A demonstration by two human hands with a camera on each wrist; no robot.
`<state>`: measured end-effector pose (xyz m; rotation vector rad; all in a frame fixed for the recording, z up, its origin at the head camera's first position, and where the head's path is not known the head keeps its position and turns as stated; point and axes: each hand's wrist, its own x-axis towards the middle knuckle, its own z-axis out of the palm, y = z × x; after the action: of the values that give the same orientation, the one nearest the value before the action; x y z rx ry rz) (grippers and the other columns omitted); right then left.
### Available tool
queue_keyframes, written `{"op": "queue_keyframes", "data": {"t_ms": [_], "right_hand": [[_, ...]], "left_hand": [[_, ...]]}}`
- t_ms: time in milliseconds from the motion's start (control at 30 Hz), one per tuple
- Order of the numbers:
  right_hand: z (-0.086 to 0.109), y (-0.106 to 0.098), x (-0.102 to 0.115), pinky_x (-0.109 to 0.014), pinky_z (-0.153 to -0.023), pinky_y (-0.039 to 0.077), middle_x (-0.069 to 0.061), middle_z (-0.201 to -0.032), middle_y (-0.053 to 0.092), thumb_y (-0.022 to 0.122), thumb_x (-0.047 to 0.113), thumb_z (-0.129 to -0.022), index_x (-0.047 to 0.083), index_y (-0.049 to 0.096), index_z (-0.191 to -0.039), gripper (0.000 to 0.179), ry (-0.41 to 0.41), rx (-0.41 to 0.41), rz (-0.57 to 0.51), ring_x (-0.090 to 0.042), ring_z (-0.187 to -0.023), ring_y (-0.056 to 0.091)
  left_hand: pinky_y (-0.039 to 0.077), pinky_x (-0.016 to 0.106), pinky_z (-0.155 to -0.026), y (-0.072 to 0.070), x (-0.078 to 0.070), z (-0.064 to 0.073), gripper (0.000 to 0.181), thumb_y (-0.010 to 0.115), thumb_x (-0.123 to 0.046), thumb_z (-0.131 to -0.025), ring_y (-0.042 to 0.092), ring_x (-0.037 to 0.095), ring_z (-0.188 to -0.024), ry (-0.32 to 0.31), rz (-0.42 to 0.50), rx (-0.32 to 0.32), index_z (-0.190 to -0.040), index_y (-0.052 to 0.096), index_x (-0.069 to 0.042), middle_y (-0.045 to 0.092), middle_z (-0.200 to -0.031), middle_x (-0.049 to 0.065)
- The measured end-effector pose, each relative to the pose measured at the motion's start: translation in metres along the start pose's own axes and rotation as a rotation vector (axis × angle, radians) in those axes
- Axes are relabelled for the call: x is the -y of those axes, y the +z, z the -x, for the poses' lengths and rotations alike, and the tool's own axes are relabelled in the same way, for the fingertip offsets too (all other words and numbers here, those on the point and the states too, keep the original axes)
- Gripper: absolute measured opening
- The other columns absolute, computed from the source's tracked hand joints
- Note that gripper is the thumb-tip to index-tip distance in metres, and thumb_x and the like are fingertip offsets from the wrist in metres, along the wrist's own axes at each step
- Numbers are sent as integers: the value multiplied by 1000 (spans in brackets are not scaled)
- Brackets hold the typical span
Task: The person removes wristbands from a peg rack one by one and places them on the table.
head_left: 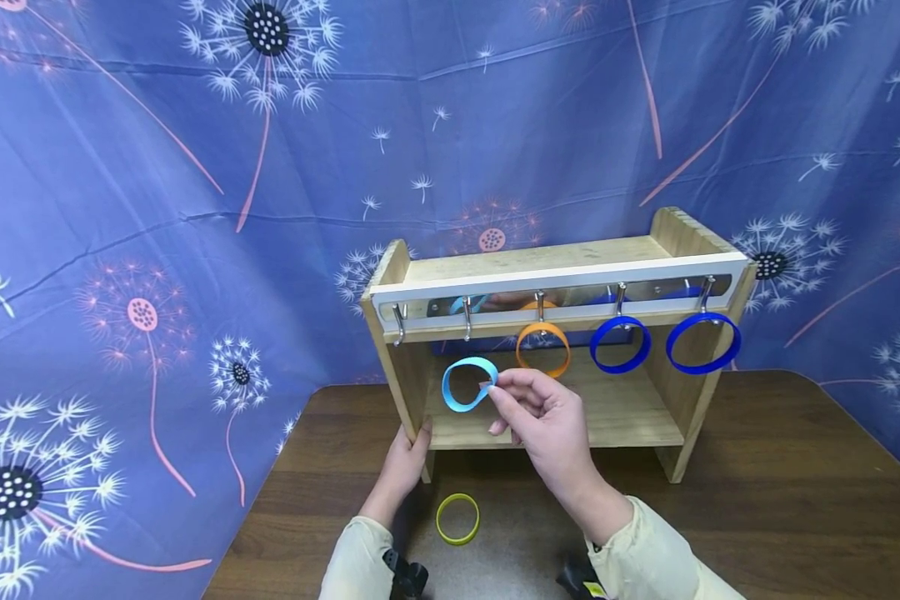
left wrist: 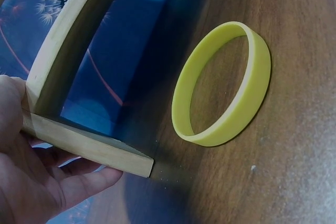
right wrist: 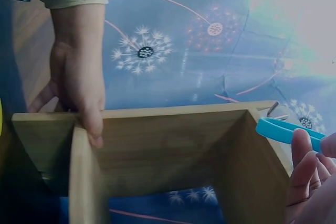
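Observation:
My right hand (head_left: pixel 555 421) pinches a light blue silicone wristband (head_left: pixel 461 407) between thumb and fingertips, in front of the wooden shelf (head_left: pixel 630 425). In the right wrist view the same wristband (right wrist: pixel 275 131) shows at the right edge. Lower left, my left hand (head_left: pixel 402 467) grips the shelf's left side panel, its thumb on the inner side, as the left wrist view also shows. An orange wristband (head_left: pixel 521 346) hangs on the middle hook, and two dark blue wristbands (head_left: pixel 595 352) hang on the two right hooks. Both left hooks (head_left: pixel 467 321) hold nothing.
A yellow wristband (left wrist: pixel 257 87) lies on the brown wooden table (head_left: pixel 292 508), in front of the shelf's left side. The hooks sit on a white-framed rail (head_left: pixel 570 273) along the shelf's front. A blue dandelion-print cloth (head_left: pixel 157 150) hangs behind.

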<state>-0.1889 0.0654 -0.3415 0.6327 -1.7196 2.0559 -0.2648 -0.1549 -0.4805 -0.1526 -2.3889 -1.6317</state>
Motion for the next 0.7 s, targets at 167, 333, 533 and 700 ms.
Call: {"op": "queue_keyframes", "data": {"t_ms": [167,333,533,700], "right_hand": [[9,-4,-7,-24,-44,46,0,-83,73,67,1,-91,-6,64,-102,14,66,5,29,-16,-55,64],[14,-7,-13,-22,-44,45,1,-80,72,67,2,-91,-7,62,-103,16,127,7,22,-14,-54,64],[20,-10,-20,-23,-44,45,1,-81,72,66,3,-92,-8,61,-103,17,159,24,28,-15,-53,64],[26,-13,-25,-23,-43,45,0,-81,72,67,4,-91,-8,61,-102,17,177,25,39,-16,-53,64]], "left_hand": [[36,55,-104,-2,-1,2,36,51,-20,-102,50,40,-122,-7,16,5,-128,49,5,57,-125,27],[37,54,-102,-3,-3,3,36,52,-25,-102,51,38,-120,-1,17,8,-125,51,3,59,-122,25],[37,54,-103,-3,0,3,36,52,-24,-102,51,38,-121,5,5,9,-126,51,3,59,-123,25],[36,54,-104,-2,1,2,38,51,-24,-102,50,38,-122,-5,9,10,-129,50,3,58,-126,25]]}}
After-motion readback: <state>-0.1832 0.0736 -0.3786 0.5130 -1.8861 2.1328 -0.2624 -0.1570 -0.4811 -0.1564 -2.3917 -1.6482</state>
